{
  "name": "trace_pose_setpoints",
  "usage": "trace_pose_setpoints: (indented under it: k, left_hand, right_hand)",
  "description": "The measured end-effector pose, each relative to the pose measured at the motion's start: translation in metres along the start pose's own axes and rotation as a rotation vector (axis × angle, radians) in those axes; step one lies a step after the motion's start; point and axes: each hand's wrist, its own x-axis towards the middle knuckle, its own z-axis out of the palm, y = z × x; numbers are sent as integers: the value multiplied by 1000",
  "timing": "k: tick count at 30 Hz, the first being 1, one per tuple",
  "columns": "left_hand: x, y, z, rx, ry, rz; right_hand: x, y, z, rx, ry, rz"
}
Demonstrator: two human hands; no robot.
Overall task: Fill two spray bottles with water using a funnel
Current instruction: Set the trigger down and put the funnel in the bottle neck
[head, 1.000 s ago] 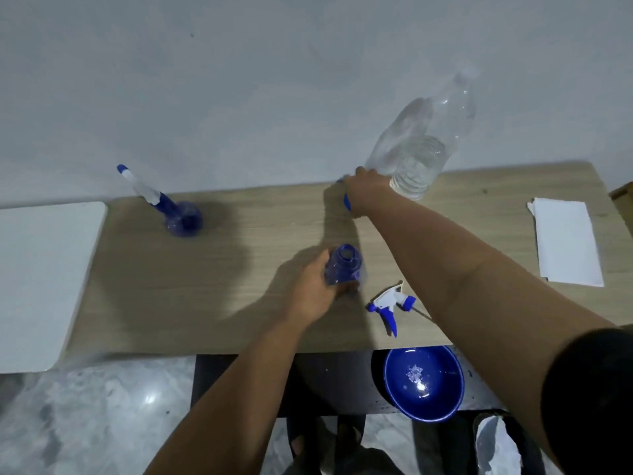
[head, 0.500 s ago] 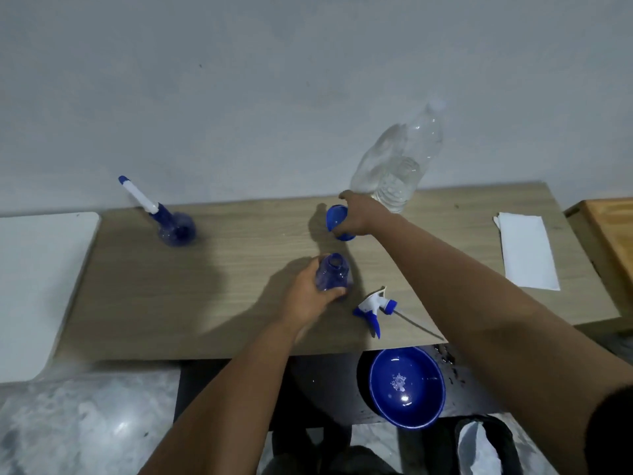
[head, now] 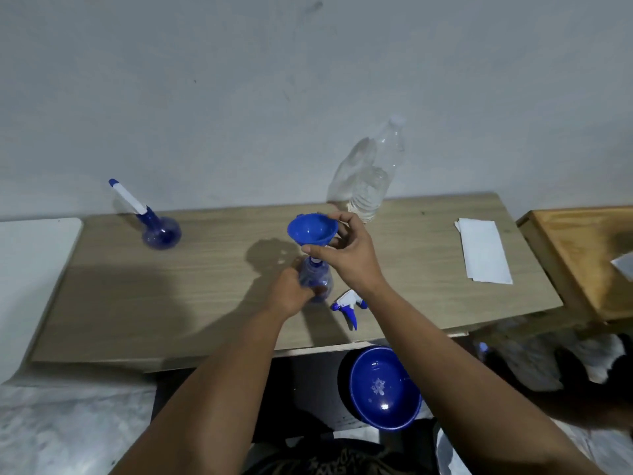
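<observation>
Both hands work: our left [head: 291,296] grips the bottle [head: 317,281], our right [head: 346,255] pinches the funnel [head: 310,231] (spout at its mouth) near the table [head: 171,303] front edge.

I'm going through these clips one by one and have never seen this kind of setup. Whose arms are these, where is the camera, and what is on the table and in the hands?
There is no machine here: the two bare arms belong to a person, and the single wide-angle camera sits on that person's head, looking forward and down. The left hand grips a small blue spray bottle standing on the wooden table. The right hand pinches a blue funnel, its spout at the bottle's open neck. The bottle's spray head lies on the table beside it. A second blue spray bottle, head still on, stands far left. A clear plastic water bottle stands at the back, and a folded white paper lies to the right. A blue bowl sits lower down, in front of the table.
</observation>
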Motion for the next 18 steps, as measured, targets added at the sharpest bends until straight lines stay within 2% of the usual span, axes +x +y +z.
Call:
trace_pose_setpoints:
  k: [7, 11, 18]
  left_hand:
    - [-3, 1, -2, -17, 12, 8]
    - [-6, 4, -3, 10, -16, 49]
    - [-6, 4, -3, 48, -15, 9]
  right_hand:
    - [-15, 36, -8, -125, -33, -47]
    - [-20, 33, -11, -143, -90, -9]
    - [-20, 30, -12, -164, -111, -14]
